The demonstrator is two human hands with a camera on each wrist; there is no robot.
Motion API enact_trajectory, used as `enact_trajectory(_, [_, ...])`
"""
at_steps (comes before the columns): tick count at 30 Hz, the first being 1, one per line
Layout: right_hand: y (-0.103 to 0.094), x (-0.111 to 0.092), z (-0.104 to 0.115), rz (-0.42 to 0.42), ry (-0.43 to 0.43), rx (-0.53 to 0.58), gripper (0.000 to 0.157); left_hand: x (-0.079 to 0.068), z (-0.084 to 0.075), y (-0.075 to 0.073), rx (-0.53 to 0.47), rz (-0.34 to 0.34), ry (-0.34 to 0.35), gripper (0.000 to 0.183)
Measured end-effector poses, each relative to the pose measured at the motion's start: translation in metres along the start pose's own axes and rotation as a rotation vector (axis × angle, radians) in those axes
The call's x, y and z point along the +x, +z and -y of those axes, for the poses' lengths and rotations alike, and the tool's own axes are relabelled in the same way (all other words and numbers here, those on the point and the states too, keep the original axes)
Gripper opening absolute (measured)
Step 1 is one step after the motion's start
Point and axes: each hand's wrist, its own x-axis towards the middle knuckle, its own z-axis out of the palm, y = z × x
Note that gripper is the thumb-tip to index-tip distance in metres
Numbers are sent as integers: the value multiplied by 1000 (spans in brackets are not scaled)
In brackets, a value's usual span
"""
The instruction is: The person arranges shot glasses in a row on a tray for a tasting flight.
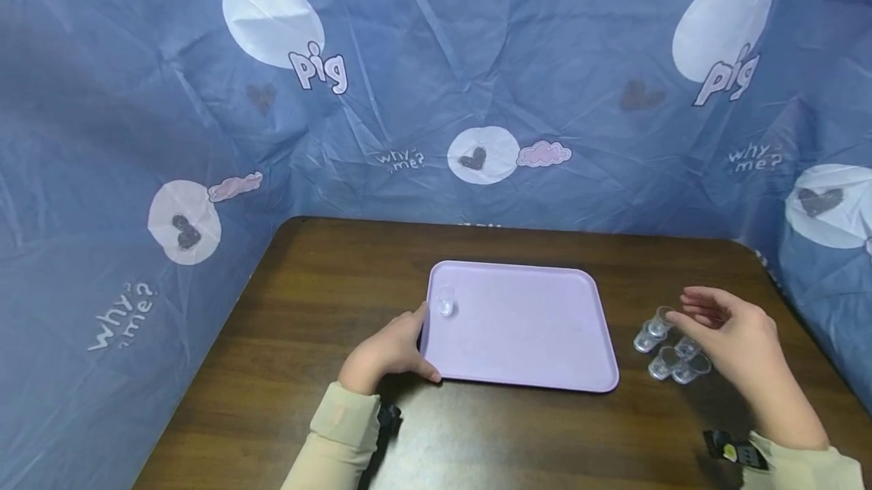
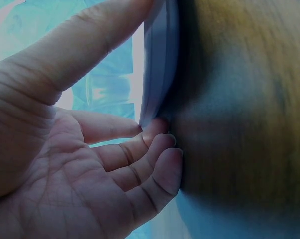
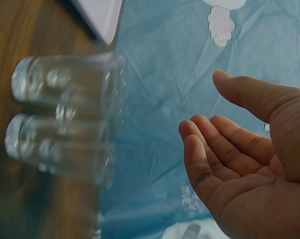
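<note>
A lilac tray lies on the table, with one small clear shot glass upright near its left end. My left hand rests at the tray's near left corner, thumb along the near edge and fingers at the left edge. In the left wrist view, the fingertips of that hand touch the tray's rim and the tabletop. Over several clear shot glasses at the right, my right hand hovers with thumb and fingers apart. The right wrist view shows this hand holding nothing, beside the glasses.
The brown wooden table has rounded far corners. Blue printed fabric hangs behind it and along both sides. Dark wrist straps sit by the sleeves.
</note>
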Motion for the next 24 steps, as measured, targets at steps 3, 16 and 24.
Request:
enact_trajectory(3, [-6, -5, -9, -14, 7, 6, 43, 0, -1, 0, 10, -3, 7, 128])
enact_trajectory(16, [-20, -20, -52, -29, 78, -77, 43, -1, -2, 0, 16, -12, 14, 127])
enact_trajectory(24, [-20, -22, -78, 118, 104, -111, 48, -2, -4, -1, 12, -6, 6, 127])
